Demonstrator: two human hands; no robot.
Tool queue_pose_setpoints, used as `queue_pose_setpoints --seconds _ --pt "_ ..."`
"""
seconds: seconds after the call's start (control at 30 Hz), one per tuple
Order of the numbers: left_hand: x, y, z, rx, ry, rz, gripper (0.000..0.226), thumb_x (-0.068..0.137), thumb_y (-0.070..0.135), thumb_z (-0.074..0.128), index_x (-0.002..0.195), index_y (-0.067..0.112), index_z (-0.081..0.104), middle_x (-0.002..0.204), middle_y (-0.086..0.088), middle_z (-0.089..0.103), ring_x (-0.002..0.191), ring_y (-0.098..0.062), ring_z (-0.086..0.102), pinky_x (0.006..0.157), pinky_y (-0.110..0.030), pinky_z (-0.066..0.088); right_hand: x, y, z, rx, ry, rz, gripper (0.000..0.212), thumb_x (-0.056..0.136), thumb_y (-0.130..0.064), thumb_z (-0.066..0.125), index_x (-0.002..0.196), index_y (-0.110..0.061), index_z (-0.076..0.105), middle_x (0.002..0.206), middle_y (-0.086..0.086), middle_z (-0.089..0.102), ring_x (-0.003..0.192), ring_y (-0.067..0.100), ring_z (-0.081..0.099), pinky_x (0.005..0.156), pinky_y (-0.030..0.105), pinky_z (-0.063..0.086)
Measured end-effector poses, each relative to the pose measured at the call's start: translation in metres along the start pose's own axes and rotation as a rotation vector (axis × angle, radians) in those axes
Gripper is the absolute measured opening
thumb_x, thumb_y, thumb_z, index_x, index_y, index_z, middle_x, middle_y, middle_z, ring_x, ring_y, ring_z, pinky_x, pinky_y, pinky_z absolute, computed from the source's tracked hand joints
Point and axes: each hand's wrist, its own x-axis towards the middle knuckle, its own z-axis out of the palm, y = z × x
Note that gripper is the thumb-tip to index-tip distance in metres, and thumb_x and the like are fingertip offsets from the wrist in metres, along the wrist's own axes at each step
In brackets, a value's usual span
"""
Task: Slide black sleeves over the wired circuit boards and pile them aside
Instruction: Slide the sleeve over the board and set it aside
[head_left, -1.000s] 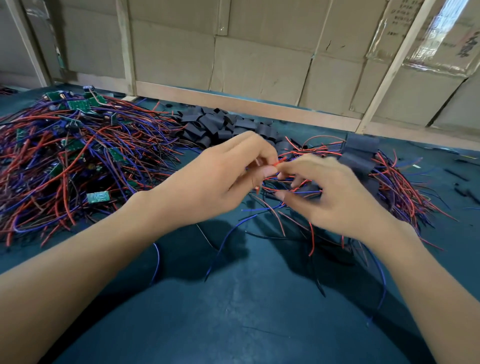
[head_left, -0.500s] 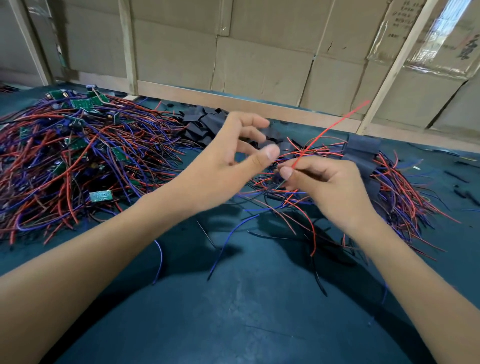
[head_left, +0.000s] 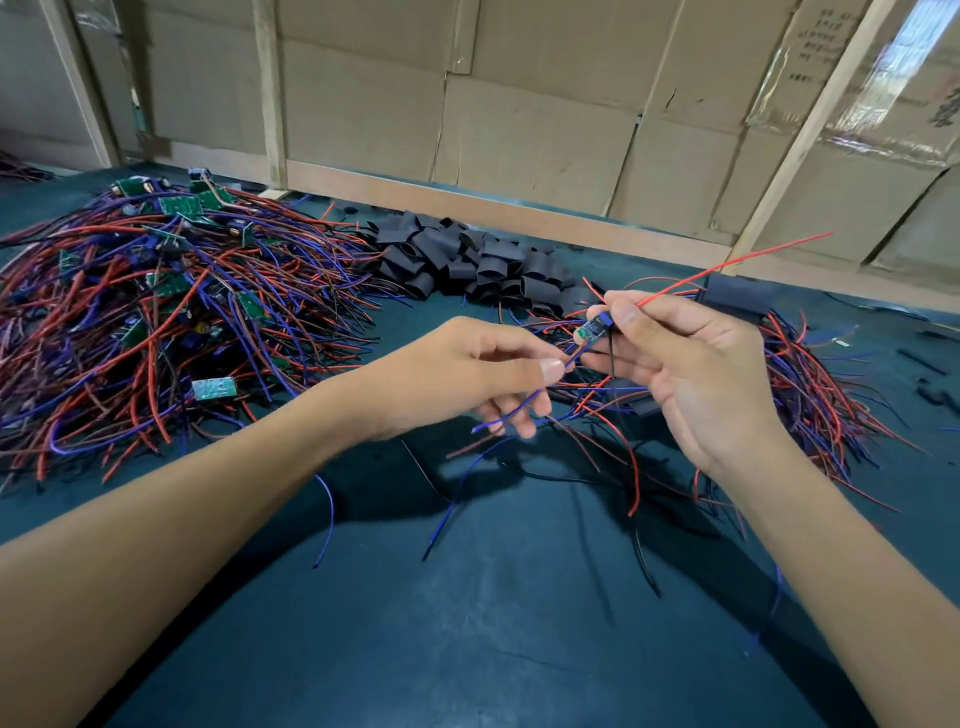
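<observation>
From the head camera, both hands meet above a dark teal table (head_left: 493, 649), and a small wired circuit board (head_left: 592, 328) held between them serves as the landmark. The right hand (head_left: 696, 374) grasps this board: its thumb and forefinger pinch the board's upper end, where a red wire (head_left: 727, 265) runs up and away to the right of the board. A thin black wire (head_left: 613, 353) hangs down from the same end, in front of the right palm. The left hand (head_left: 467, 379), below and to the left of the board, pinches a blue wire (head_left: 511, 410) between thumb and forefinger; this wire leaves the board's lower end, passes through the pinch and sticks out under the curled left fingers. The board is bare, with no sleeve on it, and it is held clear of the table.

Far to the left of the board lies a large pile of unsleeved boards (head_left: 171, 306), green cards tangled in red and blue wires. One green card (head_left: 214, 388) lies at that pile's near edge. Behind the board and slightly to its left sits a heap of black sleeves (head_left: 467, 260), short flattened tubes lying loosely on one another. To the right of the board and partly behind the right hand spreads a second tangle of wires (head_left: 821, 395), with black sleeved pieces (head_left: 735, 296) at its far end. Loose wires lie on the table below the board. Behind everything stands a cardboard wall (head_left: 519, 114) braced with wooden battens (head_left: 270, 93).
</observation>
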Motion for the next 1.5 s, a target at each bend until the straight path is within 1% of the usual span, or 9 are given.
queue_pose_setpoints --seconds 0.17,0.43,0.63,0.73,0.87,1.13,1.27,1.4,1.5 --pt "0.0 -0.003 0.003 -0.129 -0.067 -0.075 0.018 0.101 0.01 0.057 0.115 0.004 0.067 0.073 -0.003 0.059 0.061 -0.019 0.064 0.048 -0.026 0.05 -0.003 -0.004 0.002 0.005 -0.051 0.06 0.022 0.085 -0.02 0.071 0.102 -0.007 0.076 0.101 0.013 0.076 0.086 0.036 0.077 0.061 0.036 0.062" --pt "0.006 0.001 -0.004 -0.248 0.306 0.069 0.02 0.105 0.022 0.052 0.106 0.017 0.071 0.069 0.001 0.058 0.04 -0.009 0.038 0.039 -0.016 0.026 0.002 -0.013 -0.008 0.184 -0.197 0.362 0.033 0.082 -0.014 0.064 0.114 -0.011 0.072 0.107 0.011 0.078 0.08 0.013 0.077 0.053 0.02 0.057" --pt "0.001 0.002 -0.001 -0.373 0.017 0.004 0.02 0.104 0.026 0.052 0.104 0.022 0.072 0.066 0.002 0.046 0.042 -0.005 0.029 0.039 -0.015 0.022 -0.009 0.0 0.01 0.057 -0.409 0.337 0.038 0.077 0.003 0.075 0.111 -0.014 0.076 0.09 0.01 0.074 0.061 0.019 0.068 0.046 0.026 0.052" --pt "-0.003 0.004 0.007 -0.33 -0.117 -0.023 0.021 0.103 0.027 0.053 0.092 0.024 0.071 0.062 0.004 0.043 0.042 -0.005 0.027 0.038 -0.015 0.02 -0.013 0.002 0.016 0.012 -0.429 0.225 0.038 0.081 -0.016 0.077 0.119 -0.014 0.075 0.068 0.005 0.059 0.051 0.018 0.054 0.046 0.028 0.048" --pt "0.0 0.007 0.01 -0.169 0.06 0.033 0.021 0.104 0.025 0.055 0.099 0.011 0.07 0.06 0.002 0.045 0.042 -0.011 0.031 0.038 -0.018 0.023 -0.013 0.002 0.018 -0.059 -0.318 0.139 0.039 0.082 -0.036 0.075 0.114 -0.014 0.078 0.067 0.005 0.055 0.051 0.02 0.049 0.045 0.03 0.045" --pt "0.038 -0.001 -0.054 0.001 0.541 -0.06 0.018 0.088 0.026 0.077 0.074 0.017 0.072 0.061 0.001 0.064 0.051 -0.011 0.058 0.04 -0.022 0.036 -0.004 -0.006 0.012 0.077 0.011 0.039 0.026 0.09 -0.029 0.067 0.099 -0.007 0.078 0.081 0.009 0.071 0.063 0.02 0.063 0.053 0.028 0.052" --pt "0.086 -0.018 -0.09 0.47 0.699 -0.094 0.018 0.09 0.017 0.066 0.073 0.018 0.07 0.07 -0.001 0.069 0.075 -0.019 0.067 0.067 -0.025 0.05 -0.005 0.0 0.013 0.027 0.003 -0.028 0.024 0.089 -0.031 0.067 0.084 -0.01 0.08 0.074 0.008 0.071 0.062 0.022 0.066 0.054 0.029 0.054" --pt "0.108 -0.027 -0.108 1.034 0.375 0.003 0.023 0.089 0.006 0.059 0.11 0.011 0.066 0.115 -0.012 0.065 0.111 -0.031 0.06 0.095 -0.035 0.048 -0.005 0.001 0.012 0.031 -0.042 -0.027 0.022 0.087 -0.034 0.076 0.08 -0.013 0.079 0.072 0.009 0.068 0.061 0.024 0.065 0.053 0.031 0.053" --pt "0.117 -0.031 -0.113 1.408 0.1 0.104 0.039 0.084 -0.002 0.058 0.12 0.013 0.056 0.126 -0.011 0.053 0.119 -0.032 0.048 0.095 -0.045 0.045 -0.006 0.003 0.012 -0.005 -0.093 -0.042 0.03 0.068 -0.042 0.091 0.077 -0.018 0.076 0.073 0.01 0.068 0.061 0.023 0.064 0.055 0.032 0.054"
